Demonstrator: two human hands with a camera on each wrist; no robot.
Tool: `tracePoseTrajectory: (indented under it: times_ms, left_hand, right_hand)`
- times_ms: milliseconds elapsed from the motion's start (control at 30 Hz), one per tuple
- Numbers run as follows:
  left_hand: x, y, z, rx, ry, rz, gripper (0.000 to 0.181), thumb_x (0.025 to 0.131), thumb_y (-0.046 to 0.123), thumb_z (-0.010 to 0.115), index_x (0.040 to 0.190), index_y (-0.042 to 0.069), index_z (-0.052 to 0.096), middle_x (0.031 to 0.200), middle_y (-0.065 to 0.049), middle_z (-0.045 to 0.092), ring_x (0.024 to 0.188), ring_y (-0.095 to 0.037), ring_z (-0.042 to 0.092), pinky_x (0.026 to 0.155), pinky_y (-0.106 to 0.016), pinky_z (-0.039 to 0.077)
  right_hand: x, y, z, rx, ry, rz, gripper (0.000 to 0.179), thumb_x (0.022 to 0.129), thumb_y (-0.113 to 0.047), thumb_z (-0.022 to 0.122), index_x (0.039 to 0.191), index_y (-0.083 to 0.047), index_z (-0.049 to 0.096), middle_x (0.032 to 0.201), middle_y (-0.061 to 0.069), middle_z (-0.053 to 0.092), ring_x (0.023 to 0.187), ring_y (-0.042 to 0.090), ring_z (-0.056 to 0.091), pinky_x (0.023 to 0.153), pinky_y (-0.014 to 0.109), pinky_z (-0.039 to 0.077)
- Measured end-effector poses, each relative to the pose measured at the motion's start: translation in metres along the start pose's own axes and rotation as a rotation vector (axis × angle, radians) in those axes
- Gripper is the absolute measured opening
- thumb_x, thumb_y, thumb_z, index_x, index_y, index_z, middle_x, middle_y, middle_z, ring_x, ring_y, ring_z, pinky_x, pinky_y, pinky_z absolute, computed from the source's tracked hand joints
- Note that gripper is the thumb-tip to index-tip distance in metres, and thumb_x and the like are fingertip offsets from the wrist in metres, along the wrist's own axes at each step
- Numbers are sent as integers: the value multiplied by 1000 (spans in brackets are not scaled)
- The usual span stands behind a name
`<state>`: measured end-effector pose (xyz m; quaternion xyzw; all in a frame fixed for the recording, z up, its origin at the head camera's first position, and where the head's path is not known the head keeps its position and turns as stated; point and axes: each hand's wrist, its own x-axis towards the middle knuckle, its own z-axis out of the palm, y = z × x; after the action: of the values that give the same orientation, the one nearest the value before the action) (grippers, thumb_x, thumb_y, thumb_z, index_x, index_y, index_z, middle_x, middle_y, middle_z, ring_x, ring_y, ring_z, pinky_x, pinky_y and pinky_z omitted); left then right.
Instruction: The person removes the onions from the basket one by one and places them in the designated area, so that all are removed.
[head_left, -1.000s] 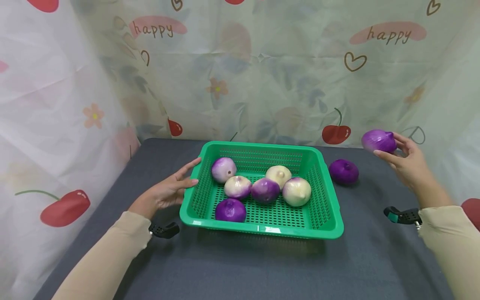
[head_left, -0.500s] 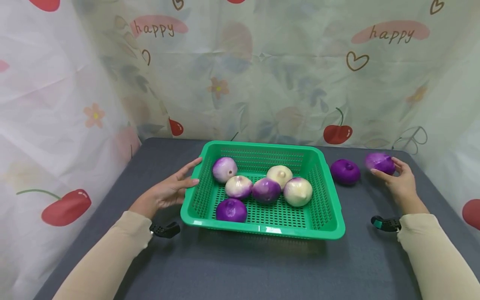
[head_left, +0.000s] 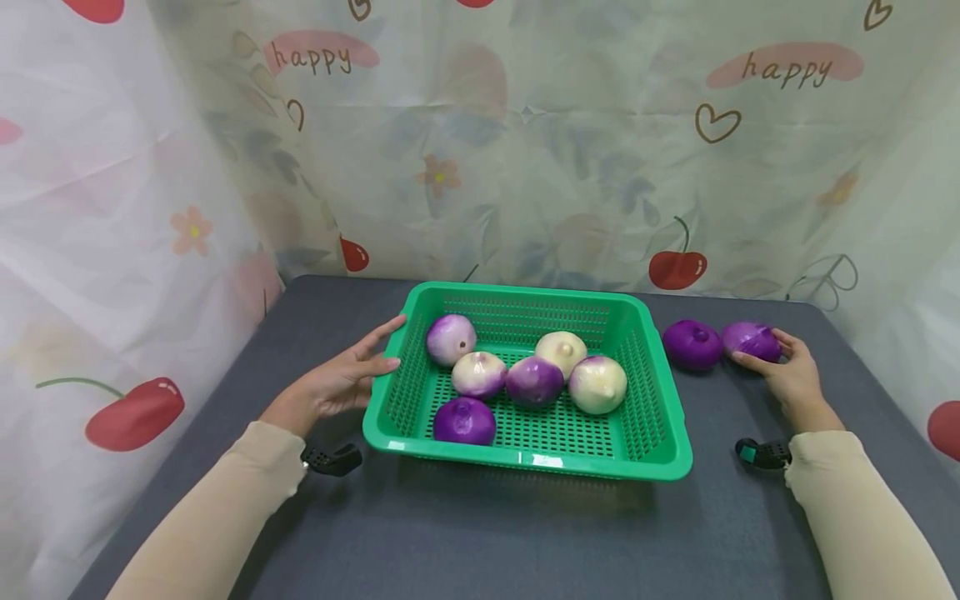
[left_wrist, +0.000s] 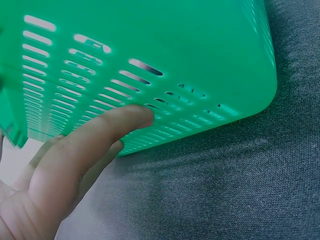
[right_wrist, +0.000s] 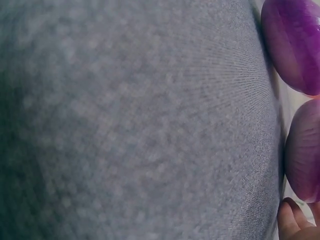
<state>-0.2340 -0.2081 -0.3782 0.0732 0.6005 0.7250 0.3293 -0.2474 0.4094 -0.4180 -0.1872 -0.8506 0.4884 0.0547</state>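
Observation:
A green plastic basket (head_left: 528,461) sits on the table with several purple and whitish onions in it, among them a deep purple onion (head_left: 464,421) near its front left. My left hand (head_left: 333,379) holds the basket's left side, thumb at the rim; in the left wrist view, fingers (left_wrist: 107,127) touch the slotted outer wall. To the right of the basket, my right hand (head_left: 795,379) grips a purple onion (head_left: 750,340) that rests on the table. Its thumb is at the near side, its fingers at the right. Touching or nearly touching it on the left is a darker purple onion (head_left: 693,345).
A dark grey cloth covers the table (head_left: 480,533). Behind it hangs a printed curtain (head_left: 517,167), and another patterned sheet (head_left: 135,275) hangs at the left. Black wrist straps (head_left: 332,460) show at both sleeves.
My right hand has brought the purple onion down from the air onto the table and left against the darker onion. The left hand and the basket have stayed put.

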Motion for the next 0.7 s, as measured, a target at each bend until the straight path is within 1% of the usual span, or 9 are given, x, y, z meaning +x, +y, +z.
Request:
tracePoseTrajectory:
  times_ms: [67,333,433,700]
  left_hand:
    - [0,0,0,2,-5,2,75,101,13,51,153,47,9,160,-19,13,121,-39,55,91,-60,49]
    - [0,0,1,-16,22,-10,72,101,12,50,151,49,13,159,-15,19,121,-39,56,90,-60,49]
    - [0,-1,1,-6,15,-3,73,102,12,49,152,48,11,159,-16,17,122,-40,55,90,-61,49]
    - [0,-1,1,-10,25,-6,72,101,12,51,151,50,14,158,-16,20,121,-40,56,89,-60,49]
  right_hand:
    - [0,1,0,4,-5,-5,89,92,-34,65,155,-4,10,158,28,8,144,47,11,115,59,18]
    - [-3,0,0,-2,-20,-14,89,91,-33,65,154,-3,9,158,29,7,143,48,11,114,61,18]
    - [-2,1,-1,4,-26,-12,90,92,-32,65,154,-2,8,158,29,6,143,48,11,115,61,18]
    - [0,4,-3,10,-54,-10,93,92,-34,65,155,-3,4,158,30,3,143,49,8,114,62,17]
